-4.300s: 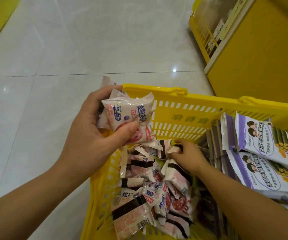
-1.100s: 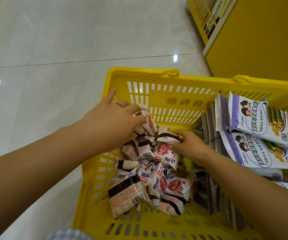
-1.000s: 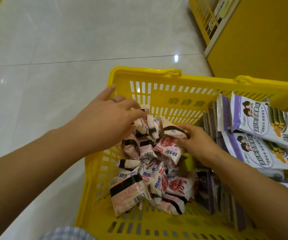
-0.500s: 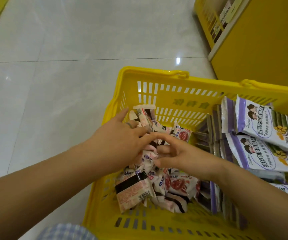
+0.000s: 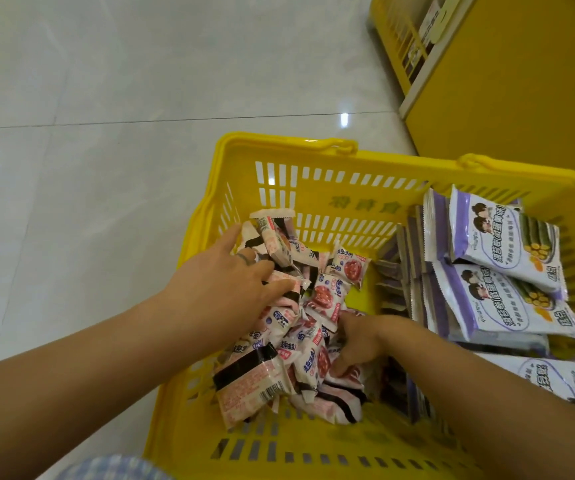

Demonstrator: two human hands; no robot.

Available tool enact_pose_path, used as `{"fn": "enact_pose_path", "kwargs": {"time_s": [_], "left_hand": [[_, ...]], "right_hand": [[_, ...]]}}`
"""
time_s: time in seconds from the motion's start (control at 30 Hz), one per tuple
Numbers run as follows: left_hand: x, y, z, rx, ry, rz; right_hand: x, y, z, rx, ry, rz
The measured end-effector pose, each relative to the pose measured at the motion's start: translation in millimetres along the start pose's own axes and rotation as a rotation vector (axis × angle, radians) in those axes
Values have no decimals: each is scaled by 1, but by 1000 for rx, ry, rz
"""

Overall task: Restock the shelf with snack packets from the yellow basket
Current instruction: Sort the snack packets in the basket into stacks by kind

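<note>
The yellow basket (image 5: pixel 317 188) stands on the floor, and both my hands are inside it. A heap of small pink snack packets (image 5: pixel 255 393) fills its left half. My left hand (image 5: pixel 223 289) grips a bunch of these packets (image 5: pixel 274 237), which stick out past its fingers by the basket's left wall. My right hand (image 5: pixel 360 339) reaches into the heap lower down, thumb and fingers curled round a pink packet (image 5: pixel 322 358); its fingertips are partly buried. Larger purple-and-white packets (image 5: pixel 493 237) are stacked in the basket's right half.
A yellow shelf unit (image 5: pixel 521 81) stands at the upper right, just behind the basket, with a low railed shelf (image 5: pixel 407 39) showing some goods. Glossy white tile floor (image 5: pixel 106 133) spreads to the left and beyond.
Half a second ago my hands met over the heap. Since then my right hand has dropped lower into the packets, while the left stays near the basket's left wall with its bunch.
</note>
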State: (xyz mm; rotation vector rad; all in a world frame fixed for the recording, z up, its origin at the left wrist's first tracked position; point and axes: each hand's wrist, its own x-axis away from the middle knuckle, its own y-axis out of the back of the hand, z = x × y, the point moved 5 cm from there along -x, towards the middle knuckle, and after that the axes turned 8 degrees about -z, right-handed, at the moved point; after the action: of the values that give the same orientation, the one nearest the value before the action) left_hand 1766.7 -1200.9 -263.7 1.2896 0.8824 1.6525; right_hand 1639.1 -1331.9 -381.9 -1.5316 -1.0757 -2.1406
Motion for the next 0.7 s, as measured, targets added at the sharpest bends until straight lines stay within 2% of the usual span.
{"fn": "enact_pose_path", "kwargs": {"time_s": [0.2,0.27,0.47,0.7], "left_hand": [[-1,-3,0,23,5,-10],[-1,-4,0,31,6,2],[-1,-2,0,38,2,-15],[-2,-1,1,34,-1,5]], "right_hand": [[-8,-5,-10,20,-123,109],[-9,-5,-11,40,-118,145],[-7,1,-10,78,-67,116],[-3,2,-7,-12,-3,117]]}}
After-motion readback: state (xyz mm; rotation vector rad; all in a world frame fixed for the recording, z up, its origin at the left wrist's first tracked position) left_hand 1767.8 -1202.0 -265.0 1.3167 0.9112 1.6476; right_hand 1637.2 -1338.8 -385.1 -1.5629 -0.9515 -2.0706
